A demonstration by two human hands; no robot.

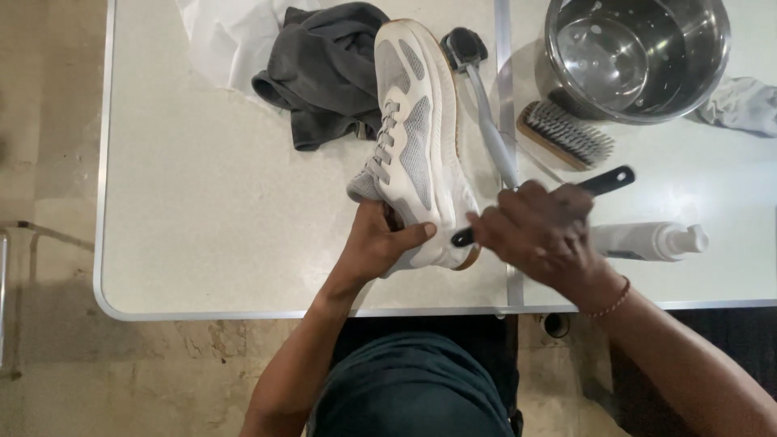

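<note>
The left hand point(380, 243) is clamped on the heel end of a white and grey mesh sneaker point(417, 137), thumb across the heel, holding it tilted on its side on the desk point(202, 202) with the toe pointing away from the person. The right hand point(538, 235) is closed around a black-handled brush point(603, 182); its working end sits at the heel, just beside the tan sole edge.

Adjacent items: a grey cloth point(324, 69) touching the sneaker's far side, a long grey-handled brush point(486, 105) lying beside the sole, a wooden bristle brush point(566, 133) in front of a steel bowl point(639, 53) that appears to hold water, and a white pump bottle point(651, 241) lying near the right wrist.

Risks, as judged:
- The sneaker is gripped only at the heel. Strong brush pressure could pivot or slip it.
- The right forearm is near the bottle. A wide stroke could roll it off the desk edge.
- An outward sweep could strike the bowl and spill it.
</note>
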